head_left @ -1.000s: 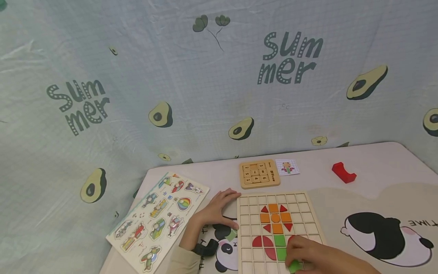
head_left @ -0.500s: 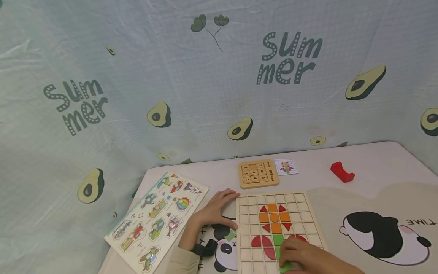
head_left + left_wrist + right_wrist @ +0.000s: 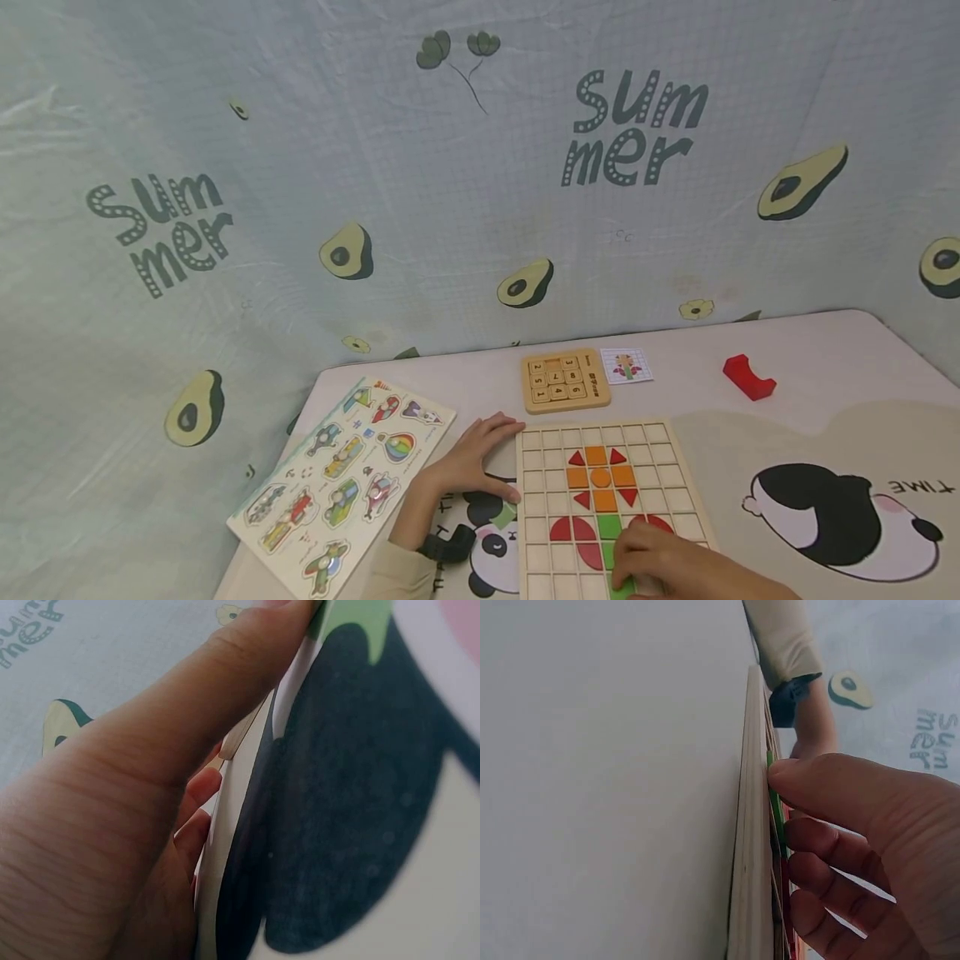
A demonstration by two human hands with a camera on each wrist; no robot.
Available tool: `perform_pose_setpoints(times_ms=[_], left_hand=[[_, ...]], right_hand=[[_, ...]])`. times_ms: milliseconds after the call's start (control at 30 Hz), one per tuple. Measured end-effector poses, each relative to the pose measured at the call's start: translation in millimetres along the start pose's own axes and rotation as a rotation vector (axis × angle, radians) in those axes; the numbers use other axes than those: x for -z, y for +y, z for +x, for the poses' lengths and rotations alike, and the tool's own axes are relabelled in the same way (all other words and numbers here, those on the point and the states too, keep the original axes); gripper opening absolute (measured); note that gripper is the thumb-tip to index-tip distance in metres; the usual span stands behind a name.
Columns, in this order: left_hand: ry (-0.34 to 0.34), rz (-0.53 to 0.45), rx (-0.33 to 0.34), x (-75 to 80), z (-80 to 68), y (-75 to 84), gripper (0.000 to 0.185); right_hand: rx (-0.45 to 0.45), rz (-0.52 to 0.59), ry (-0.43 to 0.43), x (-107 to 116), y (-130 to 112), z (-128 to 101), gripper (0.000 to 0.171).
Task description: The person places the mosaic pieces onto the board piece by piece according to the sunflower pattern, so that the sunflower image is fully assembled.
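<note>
A wooden grid board (image 3: 546,482) lies on the table, with orange squares and an orange circle (image 3: 601,477) set among red triangles (image 3: 628,497). Below them are green squares (image 3: 609,526) and red rounded pieces (image 3: 588,554). My left hand (image 3: 476,458) rests at the board's left edge, thumb and fingers spread; the left wrist view shows its thumb (image 3: 217,682) up close. Low on the board, my right hand (image 3: 660,554) pinches a green square (image 3: 622,590), partly hidden by the fingers. In the right wrist view, thumb and index fingertip meet this green square (image 3: 774,795) at the grid.
A picture puzzle board (image 3: 345,475) lies at the left. Behind the grid board are a wooden number slide puzzle (image 3: 566,382) and a small pattern card (image 3: 627,366). A red arch block (image 3: 748,377) stands at the back right. A printed cloth (image 3: 450,167) hangs behind the table.
My right hand has moved left with the green square, bringing it into line under the other green squares and uncovering red pieces at the right. The left hand stays put.
</note>
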State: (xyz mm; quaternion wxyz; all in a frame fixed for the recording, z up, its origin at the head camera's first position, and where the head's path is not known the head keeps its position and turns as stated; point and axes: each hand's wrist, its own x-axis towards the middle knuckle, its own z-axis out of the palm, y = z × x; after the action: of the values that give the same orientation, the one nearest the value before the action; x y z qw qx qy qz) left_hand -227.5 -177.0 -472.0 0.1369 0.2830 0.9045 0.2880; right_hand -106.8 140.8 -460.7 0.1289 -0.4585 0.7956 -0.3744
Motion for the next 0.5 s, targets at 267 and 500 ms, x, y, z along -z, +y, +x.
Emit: perform_pose_setpoints(times_ms=[267, 500], left_hand=[[0.006, -0.007, 0.004, 2.9, -0.6, 1.6, 0.094], [-0.012, 0.005, 0.009, 4.7, -1.2, 0.3, 0.1]], right_hand=[[-0.043, 0.076, -0.053, 6.7, -2.1, -1.4, 0.02], [-0.076, 0.051, -0.043, 21.7, 0.4, -4.8, 0.018]])
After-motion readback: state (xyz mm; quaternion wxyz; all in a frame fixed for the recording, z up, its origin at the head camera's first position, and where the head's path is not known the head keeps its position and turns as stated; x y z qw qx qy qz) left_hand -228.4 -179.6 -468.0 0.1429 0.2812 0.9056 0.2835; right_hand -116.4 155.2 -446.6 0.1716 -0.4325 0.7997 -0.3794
